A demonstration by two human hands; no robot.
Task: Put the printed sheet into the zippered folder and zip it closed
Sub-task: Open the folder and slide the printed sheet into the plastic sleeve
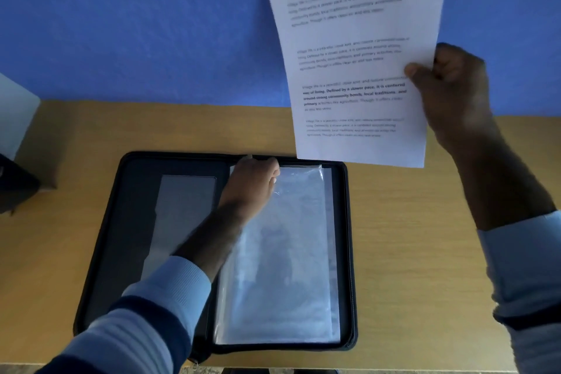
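The zippered folder (127, 222) lies open on the tabletop (425, 222). The right hand (455, 91) pinches the printed sheet (355, 64) aloft at two o'clock. The left hand (252, 185) grips the clear sleeves (288, 252) at their top edge.

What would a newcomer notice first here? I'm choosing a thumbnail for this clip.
The white printed sheet, held up at upper right in the right hand against the blue wall. Below it, the dark zippered folder lies open on the wooden table, the left hand at the top of its clear plastic sleeves.
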